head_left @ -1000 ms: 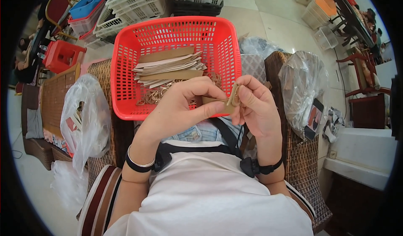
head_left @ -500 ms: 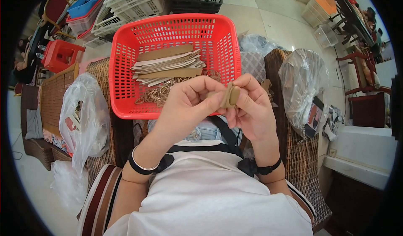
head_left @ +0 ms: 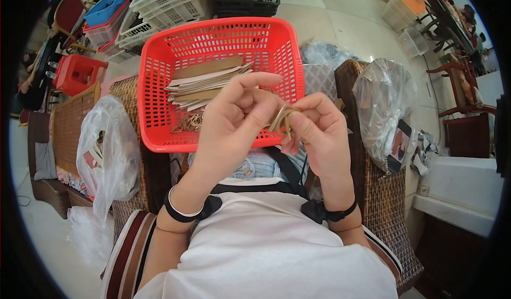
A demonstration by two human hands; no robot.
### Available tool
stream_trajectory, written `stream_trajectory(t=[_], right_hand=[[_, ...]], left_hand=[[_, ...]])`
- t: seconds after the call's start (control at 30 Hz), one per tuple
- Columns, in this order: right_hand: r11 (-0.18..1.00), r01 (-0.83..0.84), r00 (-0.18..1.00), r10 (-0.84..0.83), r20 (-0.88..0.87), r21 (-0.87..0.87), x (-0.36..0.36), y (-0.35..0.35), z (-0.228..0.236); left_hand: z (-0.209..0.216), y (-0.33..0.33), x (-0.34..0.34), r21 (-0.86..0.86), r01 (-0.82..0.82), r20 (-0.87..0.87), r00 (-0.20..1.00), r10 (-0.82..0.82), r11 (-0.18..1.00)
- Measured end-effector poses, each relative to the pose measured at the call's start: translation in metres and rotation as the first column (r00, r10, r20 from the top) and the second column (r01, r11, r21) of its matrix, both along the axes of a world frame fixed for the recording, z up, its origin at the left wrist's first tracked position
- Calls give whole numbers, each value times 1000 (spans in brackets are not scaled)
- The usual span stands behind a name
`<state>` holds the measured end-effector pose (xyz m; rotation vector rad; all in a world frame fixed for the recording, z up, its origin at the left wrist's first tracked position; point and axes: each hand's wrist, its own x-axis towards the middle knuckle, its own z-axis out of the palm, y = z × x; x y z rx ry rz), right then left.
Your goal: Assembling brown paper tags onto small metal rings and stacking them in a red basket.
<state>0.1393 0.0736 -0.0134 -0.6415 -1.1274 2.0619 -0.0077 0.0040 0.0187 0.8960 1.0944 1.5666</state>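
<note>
In front of me, above the near right corner of the red basket [head_left: 218, 145], a small tan strip [head_left: 281, 119] is bent into a loop. My right hand [head_left: 324, 126] pinches it between thumb and fingers. My left hand [head_left: 234, 110] is at the strip's left side, its thumb and curled fingers against it while the index finger sticks out above. Inside the basket lies a stack of flat tan and white strips [head_left: 210, 80]. Gold-coloured metal rings [head_left: 189, 122] lie loose below the stack, partly hidden by my left hand.
Clear plastic bags [head_left: 109, 150] stand on the woven seat at my left, and another plastic bag [head_left: 380, 107] with a phone [head_left: 400, 142] beside it is at my right. Stacked crates [head_left: 175, 6] are behind the basket. A red stool [head_left: 80, 72] stands at far left.
My left index finger has lifted off the tan strip and the left hand has risen slightly. The strip has turned in my right fingers and now shows its looped edges.
</note>
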Motion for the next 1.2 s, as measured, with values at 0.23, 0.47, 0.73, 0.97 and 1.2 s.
stream_trajectory(t=[0.23, 0.47, 0.73, 0.97, 1.2], right_hand=[[959, 185, 981, -194, 22, 214, -4, -2, -4], [994, 6, 993, -19, -118, -111, 2, 3, -5], [957, -113, 986, 75, -148, -267, -2, 10, -25], [983, 48, 990, -70, -121, -179, -6, 7, -19], [975, 84, 981, -117, -156, -204, -9, 5, -23]], left_hand=[[-9, 4, 5, 299, -135, -736, 597, 318, 945], [-20, 1, -3, 243, -159, -610, 742, 278, 957], [-11, 1, -6, 221, -180, -749, 598, 285, 959], [-22, 8, -8, 206, -204, -726, 624, 289, 957], [-36, 13, -2, 257, -220, -574, 749, 331, 941]])
